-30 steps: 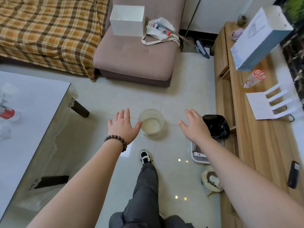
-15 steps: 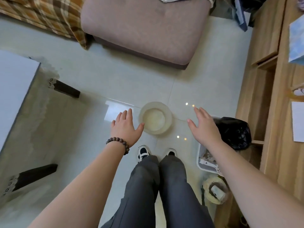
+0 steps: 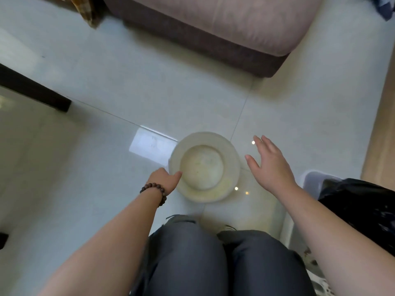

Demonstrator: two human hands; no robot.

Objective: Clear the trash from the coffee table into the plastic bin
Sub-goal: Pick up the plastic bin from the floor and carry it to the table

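A round, translucent, whitish plastic bin (image 3: 232,165) stands low in front of my knees, and its inside looks empty. My left hand (image 3: 164,180), with a bead bracelet on the wrist, is closed at the bin's left rim; the thumb lies on the rim and the fingers are hidden. My right hand (image 3: 269,165) hovers just right of the bin with fingers spread, apart from it and holding nothing. The glass coffee table (image 3: 53,167) reaches in from the left, and its edge runs up to the bin. No trash from the table is in view.
A dark table leg (image 3: 34,90) crosses the left side. A pink-brown sofa seat (image 3: 224,28) fills the top. At the right stand a black bag (image 3: 359,212) in a translucent container (image 3: 310,178) and a wooden cabinet (image 3: 384,129). My knees in dark trousers (image 3: 192,259) are at the bottom.
The view has tilted down and come closer to the bin. My left hand went from open beside the bin to closed on its left rim. My right hand stays open to the bin's right.
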